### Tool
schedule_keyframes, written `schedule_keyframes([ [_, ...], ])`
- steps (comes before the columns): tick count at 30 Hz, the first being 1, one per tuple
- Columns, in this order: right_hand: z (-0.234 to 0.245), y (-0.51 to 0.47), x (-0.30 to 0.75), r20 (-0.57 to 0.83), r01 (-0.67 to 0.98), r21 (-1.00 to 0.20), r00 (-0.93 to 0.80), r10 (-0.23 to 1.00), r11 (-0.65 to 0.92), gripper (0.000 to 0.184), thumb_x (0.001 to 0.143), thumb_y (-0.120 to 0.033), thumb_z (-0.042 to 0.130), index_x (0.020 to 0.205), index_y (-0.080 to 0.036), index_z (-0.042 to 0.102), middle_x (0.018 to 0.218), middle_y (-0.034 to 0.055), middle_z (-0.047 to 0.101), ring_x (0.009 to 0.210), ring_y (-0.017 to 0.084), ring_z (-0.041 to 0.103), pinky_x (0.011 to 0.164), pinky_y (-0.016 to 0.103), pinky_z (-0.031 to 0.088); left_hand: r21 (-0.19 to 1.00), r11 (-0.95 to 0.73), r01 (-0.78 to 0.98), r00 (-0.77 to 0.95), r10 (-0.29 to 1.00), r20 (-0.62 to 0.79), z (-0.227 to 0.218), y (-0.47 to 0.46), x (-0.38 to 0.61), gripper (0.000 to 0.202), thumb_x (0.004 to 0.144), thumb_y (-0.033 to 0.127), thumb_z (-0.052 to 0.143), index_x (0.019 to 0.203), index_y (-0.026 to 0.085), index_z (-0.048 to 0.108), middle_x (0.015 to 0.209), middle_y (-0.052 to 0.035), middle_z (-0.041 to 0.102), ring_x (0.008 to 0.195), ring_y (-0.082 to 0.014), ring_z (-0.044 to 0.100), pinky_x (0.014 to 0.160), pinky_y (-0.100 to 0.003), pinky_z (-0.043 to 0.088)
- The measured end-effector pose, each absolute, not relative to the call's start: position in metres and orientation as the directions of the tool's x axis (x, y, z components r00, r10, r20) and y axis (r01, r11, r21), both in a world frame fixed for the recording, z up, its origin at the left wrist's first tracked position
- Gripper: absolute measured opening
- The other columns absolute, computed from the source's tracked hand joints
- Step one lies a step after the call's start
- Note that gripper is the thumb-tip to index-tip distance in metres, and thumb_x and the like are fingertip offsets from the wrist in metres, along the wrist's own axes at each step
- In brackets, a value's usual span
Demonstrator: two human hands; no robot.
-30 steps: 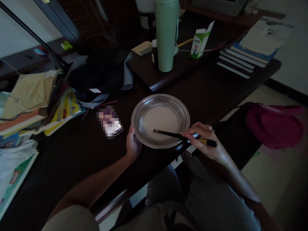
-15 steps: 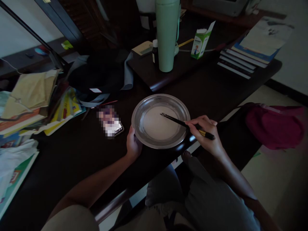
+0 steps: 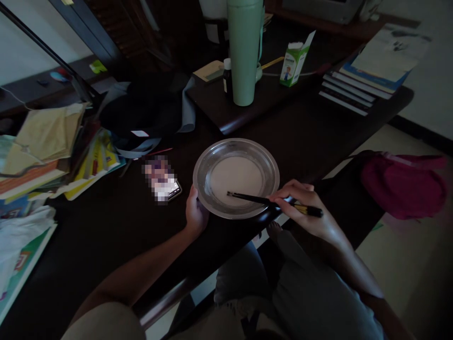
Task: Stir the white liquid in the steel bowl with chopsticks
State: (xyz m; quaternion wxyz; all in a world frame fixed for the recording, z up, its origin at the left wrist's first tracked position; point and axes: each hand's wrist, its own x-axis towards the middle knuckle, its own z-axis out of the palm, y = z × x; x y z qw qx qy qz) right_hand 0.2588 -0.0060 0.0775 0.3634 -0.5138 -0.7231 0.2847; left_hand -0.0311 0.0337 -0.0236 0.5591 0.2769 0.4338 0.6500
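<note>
A round metal bowl (image 3: 200, 165) sits near the table's front edge with a whitish liquid (image 3: 237, 177) in it. My left hand (image 3: 197, 213) grips the bowl's left rim, the thumb showing on the outside and the other fingers hidden beneath. Over the bowl's right side, my right hand (image 3: 300, 208) is closed round a pair of black chopsticks (image 3: 253, 198) with gold bands near their thick ends. Their tips point left and meet the liquid toward the near side of the bowl.
A phone (image 3: 173, 191) lies left of the bowl. Books and papers (image 3: 49, 137) and a black bag (image 3: 141, 108) crowd the left. Behind stand a green tumbler (image 3: 244, 56), a dark bottle (image 3: 227, 78), a small box (image 3: 293, 66) and stacked books (image 3: 371, 71).
The chopstick tips have swept from the bowl's middle toward me and slightly left. My right hand has moved a little nearer to me. My left hand and the bowl stay put.
</note>
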Motion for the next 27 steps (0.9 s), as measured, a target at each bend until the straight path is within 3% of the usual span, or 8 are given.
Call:
schedule_keyframes([
  [8, 0.045, 0.015, 0.241, 0.304, 0.599, -0.747, -0.079, 0.949, 0.289, 0.024, 0.107, -0.043, 0.062, 0.097, -0.032, 0.081, 0.100, 0.0014, 0.087, 0.095, 0.027, 0.074, 0.095, 0.054, 0.041, 0.875, -0.002, -0.484, -0.211, 0.971, -0.115, -0.024, 0.030, -0.029, 0.039, 0.091, 0.057, 0.075, 0.113, 0.025, 0.082, 0.120, -0.0061, 0.084, 0.123, -0.0321, 0.075, 0.111, -0.047, 0.059],
  [15, 0.063, 0.003, 0.269, 0.321, 0.671, -0.705, 0.014, 0.947, 0.229, 0.023, 0.105, -0.041, 0.065, 0.093, -0.032, 0.082, 0.094, 0.0022, 0.084, 0.088, 0.026, 0.075, 0.094, 0.054, 0.046, 0.889, -0.011, -0.457, -0.224, 0.969, -0.103, -0.028, 0.032, -0.032, 0.038, 0.093, 0.056, 0.072, 0.113, 0.026, 0.082, 0.122, -0.0070, 0.084, 0.125, -0.0332, 0.075, 0.113, -0.051, 0.058],
  [20, 0.083, -0.010, 0.286, 0.205, 0.599, -0.775, -0.061, 0.977, 0.200, 0.026, 0.106, -0.047, 0.065, 0.095, -0.032, 0.083, 0.095, 0.0031, 0.084, 0.087, 0.025, 0.077, 0.083, 0.047, 0.051, 0.879, 0.003, -0.478, -0.216, 0.969, -0.121, -0.028, 0.034, -0.034, 0.038, 0.092, 0.057, 0.073, 0.112, 0.026, 0.082, 0.122, -0.0073, 0.084, 0.125, -0.0334, 0.075, 0.112, -0.049, 0.059],
  [27, 0.079, -0.007, 0.265, 0.180, 0.535, -0.806, -0.185, 0.966, 0.253, 0.033, 0.107, -0.053, 0.063, 0.091, -0.031, 0.083, 0.089, 0.0021, 0.083, 0.083, 0.023, 0.074, 0.087, 0.049, 0.048, 0.876, 0.016, -0.483, -0.215, 0.967, -0.136, -0.023, 0.034, -0.032, 0.035, 0.095, 0.053, 0.070, 0.112, 0.025, 0.081, 0.117, -0.0065, 0.084, 0.121, -0.0311, 0.076, 0.112, -0.048, 0.058],
])
